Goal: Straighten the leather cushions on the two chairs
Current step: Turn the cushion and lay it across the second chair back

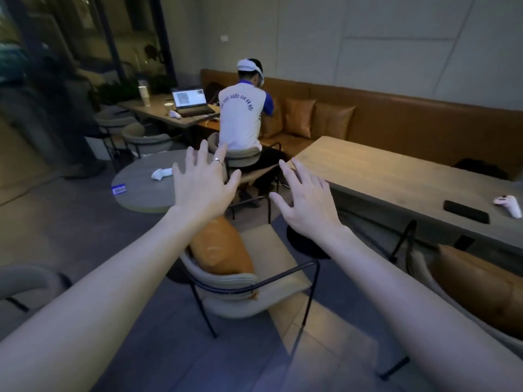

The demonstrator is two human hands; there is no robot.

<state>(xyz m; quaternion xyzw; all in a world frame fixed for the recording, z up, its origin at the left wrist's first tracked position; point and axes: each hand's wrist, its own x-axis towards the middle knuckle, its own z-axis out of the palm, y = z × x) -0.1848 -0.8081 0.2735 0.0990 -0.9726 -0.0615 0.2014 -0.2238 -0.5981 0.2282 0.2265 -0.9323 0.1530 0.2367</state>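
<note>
An orange leather cushion (223,250) leans tilted against the curved back of a beige chair (271,281) in the middle of the view. A second brown leather cushion (475,287) lies on another chair (421,267) at the right edge. My left hand (202,183) and my right hand (307,200) are both stretched out in the air above and beyond the middle chair, fingers spread, holding nothing. Neither hand touches a cushion.
A round grey table (141,190) stands to the left, a long wooden table (396,176) with a phone (465,211) and a white controller (509,205) to the right. A person (240,120) sits ahead at a laptop table. An orange bench (396,117) lines the wall.
</note>
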